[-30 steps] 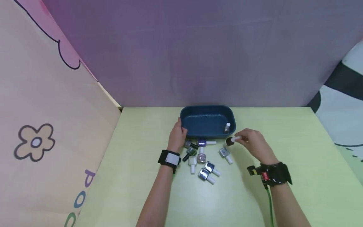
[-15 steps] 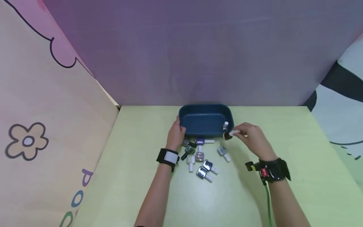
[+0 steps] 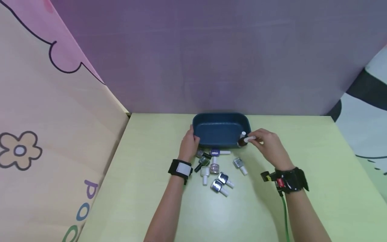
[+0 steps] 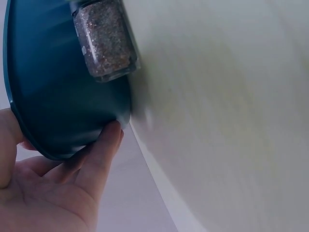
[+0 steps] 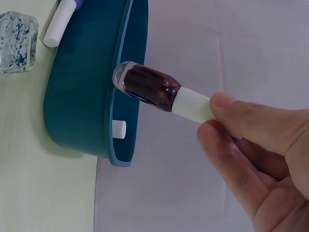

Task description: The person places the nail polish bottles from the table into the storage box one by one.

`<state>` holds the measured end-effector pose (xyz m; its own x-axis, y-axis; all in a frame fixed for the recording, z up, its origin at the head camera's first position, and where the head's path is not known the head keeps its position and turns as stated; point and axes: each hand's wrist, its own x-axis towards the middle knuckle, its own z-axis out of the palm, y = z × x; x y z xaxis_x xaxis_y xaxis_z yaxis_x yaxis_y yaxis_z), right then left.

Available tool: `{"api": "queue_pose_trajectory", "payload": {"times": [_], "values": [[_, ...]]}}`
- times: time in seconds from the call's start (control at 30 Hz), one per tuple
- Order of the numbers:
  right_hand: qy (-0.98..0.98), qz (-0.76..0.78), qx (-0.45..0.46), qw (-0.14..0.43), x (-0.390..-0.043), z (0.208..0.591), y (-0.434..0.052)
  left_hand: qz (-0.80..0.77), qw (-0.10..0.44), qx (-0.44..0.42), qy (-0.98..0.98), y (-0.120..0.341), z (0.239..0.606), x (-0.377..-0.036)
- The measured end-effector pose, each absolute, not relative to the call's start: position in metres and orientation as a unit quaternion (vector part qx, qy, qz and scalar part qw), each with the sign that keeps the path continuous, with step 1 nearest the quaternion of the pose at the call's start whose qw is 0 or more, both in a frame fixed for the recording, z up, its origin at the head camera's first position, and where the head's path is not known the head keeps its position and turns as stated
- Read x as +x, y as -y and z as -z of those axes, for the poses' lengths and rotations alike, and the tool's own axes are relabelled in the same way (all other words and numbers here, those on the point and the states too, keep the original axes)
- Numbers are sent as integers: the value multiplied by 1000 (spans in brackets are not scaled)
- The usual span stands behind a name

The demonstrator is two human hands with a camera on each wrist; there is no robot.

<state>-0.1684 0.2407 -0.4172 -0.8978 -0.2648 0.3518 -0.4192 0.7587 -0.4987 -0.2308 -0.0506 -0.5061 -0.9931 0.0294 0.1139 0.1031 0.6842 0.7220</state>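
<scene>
My right hand (image 3: 271,148) pinches the white cap of a dark nail polish bottle (image 5: 150,88) between thumb and fingertips. The bottle lies tilted, its base at the near right rim of a dark blue tray (image 3: 214,132). Inside that corner stands another nail polish bottle (image 3: 243,134), only its white cap (image 5: 119,129) showing in the right wrist view. At the tray's left end my left hand (image 3: 188,146) grips the wall, thumb at the rim and fingers along the outside. A glittery nail polish bottle (image 4: 105,41) lies beside the tray in the left wrist view.
Several bottles lie on the table in front of the tray: a purple one (image 3: 215,153), a green one (image 3: 204,161), a pink one (image 3: 214,168) and two silver ones (image 3: 216,185). A glitter bottle (image 3: 238,163) lies nearer my right hand. A purple backdrop (image 3: 226,67) rises behind.
My right hand has carried the dark nail polish bottle up and slightly left, from in front of the tray to its near right rim. The left hand keeps its grip on the tray.
</scene>
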Motion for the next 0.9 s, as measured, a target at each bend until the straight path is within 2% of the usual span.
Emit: {"api": "queue_pose_trajectory", "payload": {"times": [0.47, 0.9], "values": [[924, -299, 188, 149, -176, 419, -236, 396, 60, -35, 915, 50, 503, -228], [927, -305, 191, 101, -182, 436, -230, 396, 57, -27, 916, 54, 504, -224]]}}
